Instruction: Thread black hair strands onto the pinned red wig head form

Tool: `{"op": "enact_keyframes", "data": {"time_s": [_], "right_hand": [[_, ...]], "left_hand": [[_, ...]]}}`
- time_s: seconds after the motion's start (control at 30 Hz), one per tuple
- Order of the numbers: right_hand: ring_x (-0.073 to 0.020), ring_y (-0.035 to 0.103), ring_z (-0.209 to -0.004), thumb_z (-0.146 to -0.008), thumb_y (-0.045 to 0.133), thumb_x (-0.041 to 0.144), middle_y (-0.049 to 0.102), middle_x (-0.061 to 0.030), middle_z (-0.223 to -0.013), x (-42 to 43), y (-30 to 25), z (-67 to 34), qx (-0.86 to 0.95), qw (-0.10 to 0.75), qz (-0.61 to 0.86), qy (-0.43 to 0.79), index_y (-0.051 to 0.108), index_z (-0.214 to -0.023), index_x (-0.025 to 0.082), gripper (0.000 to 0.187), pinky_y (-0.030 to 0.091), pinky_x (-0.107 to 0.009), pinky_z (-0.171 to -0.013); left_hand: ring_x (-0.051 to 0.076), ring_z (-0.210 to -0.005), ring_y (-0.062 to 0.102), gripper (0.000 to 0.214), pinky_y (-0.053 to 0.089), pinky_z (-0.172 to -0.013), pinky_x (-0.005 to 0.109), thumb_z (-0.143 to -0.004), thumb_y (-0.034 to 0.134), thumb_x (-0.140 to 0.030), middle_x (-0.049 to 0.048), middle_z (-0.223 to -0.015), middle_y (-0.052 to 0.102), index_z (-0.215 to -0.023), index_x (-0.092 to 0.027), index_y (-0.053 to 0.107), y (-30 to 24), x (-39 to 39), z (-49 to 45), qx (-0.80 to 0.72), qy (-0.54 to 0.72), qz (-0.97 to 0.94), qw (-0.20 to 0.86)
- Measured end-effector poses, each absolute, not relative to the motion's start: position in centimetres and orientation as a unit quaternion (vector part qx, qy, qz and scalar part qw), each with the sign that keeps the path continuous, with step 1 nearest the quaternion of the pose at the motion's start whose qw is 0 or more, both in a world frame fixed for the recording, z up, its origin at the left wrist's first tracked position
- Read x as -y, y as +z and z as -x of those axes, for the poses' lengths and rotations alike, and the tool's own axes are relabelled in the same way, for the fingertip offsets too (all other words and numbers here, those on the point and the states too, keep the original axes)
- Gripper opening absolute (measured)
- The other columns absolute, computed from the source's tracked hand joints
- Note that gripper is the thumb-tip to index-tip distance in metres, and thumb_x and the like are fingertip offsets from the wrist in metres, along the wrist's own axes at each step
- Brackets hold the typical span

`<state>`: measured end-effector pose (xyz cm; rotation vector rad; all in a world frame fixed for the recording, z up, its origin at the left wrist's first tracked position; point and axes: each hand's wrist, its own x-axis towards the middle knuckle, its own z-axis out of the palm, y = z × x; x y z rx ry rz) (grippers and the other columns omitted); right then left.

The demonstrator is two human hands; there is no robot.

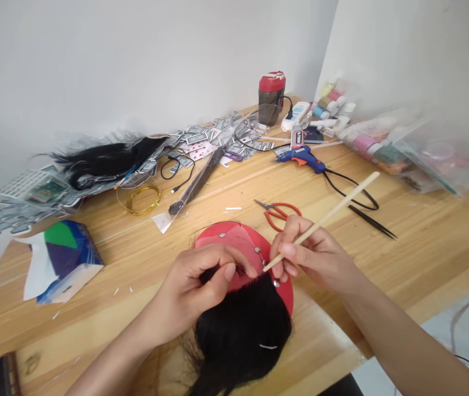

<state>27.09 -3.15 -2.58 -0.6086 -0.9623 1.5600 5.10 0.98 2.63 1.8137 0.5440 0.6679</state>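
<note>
A red dome-shaped head form (238, 242) with small pins in it sits at the near edge of the wooden table (424, 236). Black hair (242, 330) covers its near half. My left hand (201, 286) pinches the edge of the hair against the red form, fingers closed. My right hand (316, 256) grips a long pale wooden stick (333, 212) like a pen. The stick's tip touches the form right where the hair line ends. A white clip (268, 346) lies on the hair.
Red-handled scissors (277, 213) lie just behind the form. A blue glue gun (302, 158) with a black cord, black tweezers (372, 221), gold wire (142, 199), a black hair bundle (106, 159), scattered small cards (201, 144), a red-lidded jar (271, 98) and bagged supplies (391, 146) fill the back.
</note>
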Motion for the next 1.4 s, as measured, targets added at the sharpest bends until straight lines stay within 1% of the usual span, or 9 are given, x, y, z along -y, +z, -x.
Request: {"op": "enact_keyframes", "data": {"time_s": [0.13,0.23,0.5,0.67,0.9,1.03,1.13,1.3,1.4], "right_hand": [[-0.0065,0.061,-0.047,-0.09,0.076,0.031,0.076,-0.0012,-0.064,3.2,-2.5,-27.0,0.403,0.574,0.263,0.662,0.056,-0.076,0.019,0.028,0.043,-0.014,-0.045],[-0.0052,0.059,-0.046,-0.091,0.075,0.031,0.076,-0.0005,-0.063,3.3,-2.5,-26.9,0.406,0.576,0.263,0.659,0.055,-0.075,0.018,0.029,0.041,-0.013,-0.045],[-0.0049,0.057,-0.044,-0.092,0.074,0.026,0.073,0.0005,-0.058,3.3,-2.3,-26.9,0.409,0.582,0.276,0.647,0.052,-0.073,0.018,0.029,0.039,-0.013,-0.044],[-0.0056,0.059,-0.044,-0.091,0.075,0.026,0.072,0.0018,-0.058,3.3,-2.3,-26.9,0.407,0.583,0.278,0.646,0.05,-0.072,0.019,0.031,0.038,-0.013,-0.043],[-0.0073,0.061,-0.044,-0.091,0.074,0.027,0.071,0.0031,-0.055,3.2,-2.3,-26.9,0.412,0.586,0.292,0.633,0.05,-0.071,0.019,0.032,0.039,-0.015,-0.043],[-0.0077,0.063,-0.045,-0.093,0.072,0.027,0.071,0.0031,-0.056,3.1,-2.5,-27.0,0.409,0.587,0.293,0.634,0.049,-0.072,0.02,0.032,0.039,-0.015,-0.042],[-0.0077,0.064,-0.045,-0.092,0.073,0.028,0.071,0.0037,-0.056,3.0,-2.6,-27.0,0.4,0.59,0.292,0.637,0.048,-0.073,0.02,0.032,0.038,-0.014,-0.04],[-0.0098,0.065,-0.044,-0.089,0.076,0.034,0.071,0.0036,-0.054,3.0,-2.5,-27.1,0.391,0.585,0.314,0.638,0.047,-0.073,0.021,0.036,0.038,-0.015,-0.038],[-0.0092,0.064,-0.043,-0.088,0.077,0.035,0.071,0.0035,-0.054,3.0,-2.5,-27.1,0.391,0.582,0.319,0.637,0.047,-0.072,0.021,0.036,0.039,-0.015,-0.038]], "left_hand": [[0.008,-0.077,0.065,0.024,0.051,-0.072,0.015,-0.102,0.049,-0.018,-0.0007,-0.088,0.073,-0.08,-0.019,0.06,2.6,-0.9,-5.2,-0.231,0.276,-0.778,0.515],[0.008,-0.077,0.065,0.024,0.051,-0.072,0.015,-0.1,0.049,-0.015,-0.0007,-0.088,0.073,-0.079,-0.019,0.058,2.6,-0.8,-5.2,-0.227,0.271,-0.792,0.498],[0.007,-0.076,0.065,0.021,0.049,-0.07,0.013,-0.096,0.051,-0.01,-0.0023,-0.089,0.073,-0.079,-0.02,0.058,2.7,-0.9,-5.4,-0.223,0.268,-0.817,0.46],[0.006,-0.076,0.065,0.02,0.049,-0.07,0.013,-0.094,0.05,-0.006,-0.0019,-0.089,0.073,-0.082,-0.019,0.059,2.9,-0.9,-5.4,-0.217,0.26,-0.832,0.44],[0.007,-0.074,0.065,0.02,0.049,-0.069,0.013,-0.095,0.05,-0.009,-0.001,-0.088,0.073,-0.083,-0.019,0.062,2.8,-0.8,-5.2,-0.226,0.254,-0.833,0.436],[0.007,-0.078,0.067,0.02,0.05,-0.071,0.013,-0.097,0.05,-0.012,-0.0001,-0.09,0.074,-0.089,-0.019,0.067,2.7,-0.8,-5.1,-0.241,0.244,-0.82,0.458],[0.009,-0.083,0.068,0.019,0.051,-0.075,0.014,-0.099,0.05,-0.014,-0.0013,-0.091,0.074,-0.089,-0.022,0.065,2.9,-0.9,-4.7,-0.241,0.235,-0.814,0.473],[0.009,-0.071,0.066,0.025,0.049,-0.063,0.014,-0.097,0.051,-0.016,0.0002,-0.085,0.075,-0.073,-0.018,0.06,3.7,-1.8,-2.8,-0.285,0.201,-0.855,0.384],[0.012,-0.066,0.066,0.02,0.049,-0.057,0.016,-0.094,0.055,-0.018,0.0016,-0.079,0.074,-0.079,-0.018,0.068,4.7,-2.2,-1.1,-0.3,0.172,-0.874,0.342]]}}
